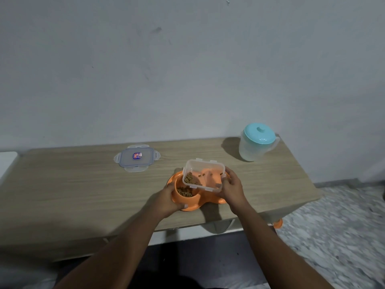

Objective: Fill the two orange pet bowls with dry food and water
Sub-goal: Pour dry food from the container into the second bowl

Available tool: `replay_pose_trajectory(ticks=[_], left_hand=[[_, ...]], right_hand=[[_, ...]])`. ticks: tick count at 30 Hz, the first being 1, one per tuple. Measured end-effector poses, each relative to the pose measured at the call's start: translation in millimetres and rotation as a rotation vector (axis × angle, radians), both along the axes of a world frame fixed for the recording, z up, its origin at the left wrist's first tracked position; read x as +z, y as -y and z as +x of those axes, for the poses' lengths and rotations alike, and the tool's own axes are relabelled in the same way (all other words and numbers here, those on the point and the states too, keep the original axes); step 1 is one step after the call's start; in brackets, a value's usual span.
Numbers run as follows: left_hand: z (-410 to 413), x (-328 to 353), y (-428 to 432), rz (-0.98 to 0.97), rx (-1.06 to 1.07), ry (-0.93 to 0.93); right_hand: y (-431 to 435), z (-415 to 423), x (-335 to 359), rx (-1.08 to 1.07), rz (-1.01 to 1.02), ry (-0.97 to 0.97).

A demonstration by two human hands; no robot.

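Room: a plain grey-white wall [187, 69] stands behind the counter, and a mottled grey and white floor [337, 236] shows to the right.
Counter: a light wood-grain counter [73, 188] runs along the wall and carries every item.
Pet bowls: an orange double dish [188, 202] sits near the front edge of the counter, about the middle; its left bowl [184, 193] holds a small heap of brown dry food [184, 191], while its right bowl is largely hidden behind the tub, so its contents cannot be told.
Tub: a clear plastic tub [205, 177] is held tilted over the dish, its open mouth dipping toward the left bowl; pellets are gathered at its lower left corner and a few cling further along the inside.
Right hand: the right hand [230, 189] holds the tub's right end, fingers [226, 180] wrapped closed around its wall.
Left hand: the left hand [167, 198] cups the outer wall of the left bowl, fingers curled against the orange dish and thumb at its front.
Lid: a clear clip-lock lid [136, 157] with a small coloured sticker lies flat toward the back of the counter, left of the dish and well apart from it.
Jug: a translucent jug [257, 144] with a pale blue lid [259, 133] stands upright at the back right of the counter, well apart from the hands; its contents cannot be told.
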State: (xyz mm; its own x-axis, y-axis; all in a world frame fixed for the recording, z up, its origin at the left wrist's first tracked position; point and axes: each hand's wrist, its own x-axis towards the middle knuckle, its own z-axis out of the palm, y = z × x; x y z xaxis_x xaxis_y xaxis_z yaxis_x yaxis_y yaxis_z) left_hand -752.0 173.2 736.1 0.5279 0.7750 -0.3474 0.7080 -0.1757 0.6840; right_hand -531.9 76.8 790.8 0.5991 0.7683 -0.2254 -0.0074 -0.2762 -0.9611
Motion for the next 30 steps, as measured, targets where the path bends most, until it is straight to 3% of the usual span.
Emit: replay_pose_trajectory(ticks=[10,18,20,24,30], left_hand=[[1.7,12.9,-1.6,0.01,-0.009,0.051],[15.0,48.6,-31.0,-0.102,0.037,0.314],[16.4,51.0,-34.6,-0.153,0.078,0.37],[10.4,44.8,-39.4,-0.179,0.094,0.401],[-7.3,34.8,-37.8,-0.152,0.131,0.377]], right_hand=[[-5.7,1.3,-2.7,0.051,-0.092,-0.075],[-18.4,10.1,22.8,0.177,-0.037,-0.125],[-21.0,6.7,24.0,0.199,-0.046,-0.054],[-22.2,-2.8,18.0,0.261,-0.036,0.263],[-12.6,-28.0,16.0,0.381,0.039,0.402]])
